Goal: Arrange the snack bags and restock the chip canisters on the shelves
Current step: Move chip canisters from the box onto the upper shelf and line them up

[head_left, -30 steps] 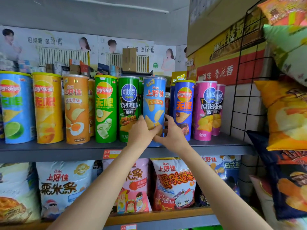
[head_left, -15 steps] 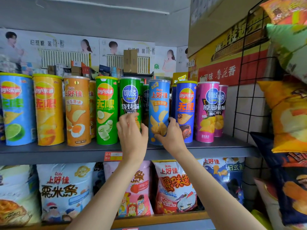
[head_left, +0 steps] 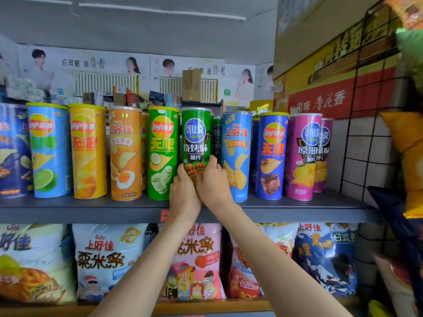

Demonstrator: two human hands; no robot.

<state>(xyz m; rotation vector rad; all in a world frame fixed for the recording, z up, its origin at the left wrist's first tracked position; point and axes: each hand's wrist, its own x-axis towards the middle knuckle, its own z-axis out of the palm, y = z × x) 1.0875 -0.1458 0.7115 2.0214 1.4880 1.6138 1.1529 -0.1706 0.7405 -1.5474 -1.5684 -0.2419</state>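
Fingers of left hand (head_left: pixel 183 197) and right hand (head_left: pixel 212 181) curl round lower half of upright dark green canister (head_left: pixel 196 143); long axis vertical, both hands equally near, grey shelf (head_left: pixel 68 208) directly beneath.

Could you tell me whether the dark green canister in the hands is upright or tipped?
Upright: the dark green canister stands parallel to its neighbours, lid on top; its base is hidden behind both hands.

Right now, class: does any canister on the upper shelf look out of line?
Nothing looks spilled or damaged. Only the dark green canister, held in the left hand and right hand, stands slightly forward of its row.
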